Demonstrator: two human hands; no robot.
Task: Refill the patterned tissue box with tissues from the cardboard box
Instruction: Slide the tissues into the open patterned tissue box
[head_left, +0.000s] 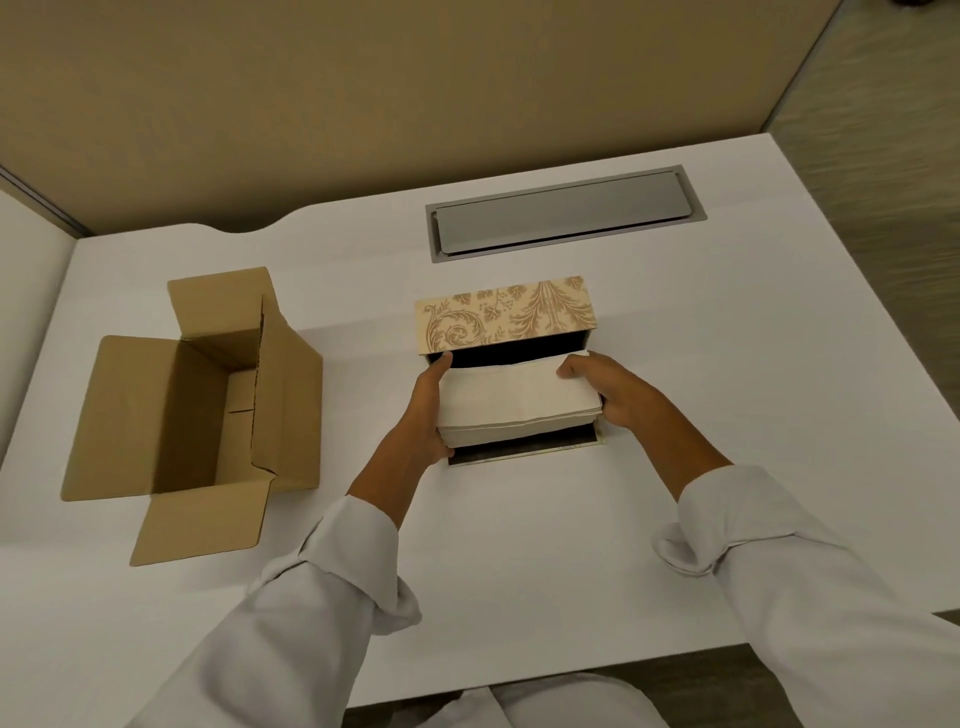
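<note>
The patterned tissue box (506, 318) lies on the white desk at centre, its beige leaf-print side up and its dark inside facing me. A thick stack of white tissues (519, 402) sits partly inside that opening. My left hand (426, 415) grips the stack's left end, thumb on top. On the right end, my right hand (608, 389) holds the stack with fingers over the top edge. A flat dark panel (519, 448) of the box lies on the desk under the stack. The cardboard box (208, 395) stands open at the left, and its visible inside is bare.
A grey metal cable hatch (563, 214) is set into the white desk (519, 545) behind the tissue box. Tan partition walls (415, 93) close off the back and left. The desk's front edge runs just below my sleeves, and its right edge is near.
</note>
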